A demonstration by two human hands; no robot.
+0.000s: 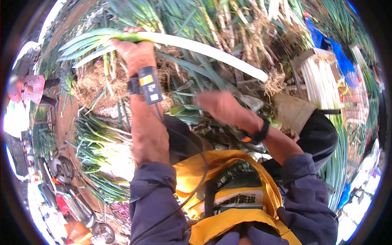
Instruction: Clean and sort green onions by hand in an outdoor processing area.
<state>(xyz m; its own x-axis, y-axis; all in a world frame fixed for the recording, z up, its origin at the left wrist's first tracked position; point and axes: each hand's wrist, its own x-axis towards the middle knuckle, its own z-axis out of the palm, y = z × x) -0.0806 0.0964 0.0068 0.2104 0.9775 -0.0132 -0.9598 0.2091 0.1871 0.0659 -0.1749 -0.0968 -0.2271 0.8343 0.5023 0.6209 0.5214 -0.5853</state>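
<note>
A leek point(204, 49) with a long white stem is gripped in my left hand point(134, 49), whose fingers wrap round it where the stem turns green. Its leaves fan out to the left. The stem slants down to the right and ends in brown roots point(273, 83). My right hand point(218, 106) is below the stem, apart from it, over loose green leaves point(188, 116). Motion blurs its fingers, so I cannot make out whether it holds anything.
Unsorted leeks point(228, 18) with earthy roots lie piled ahead. On the right, cleaned white leeks point(320, 77) lie bundled near a blue plastic sheet point(341, 55). More leeks point(106, 147) lie to the left. Beyond are a parked motorbike point(73, 196) and a person point(32, 87).
</note>
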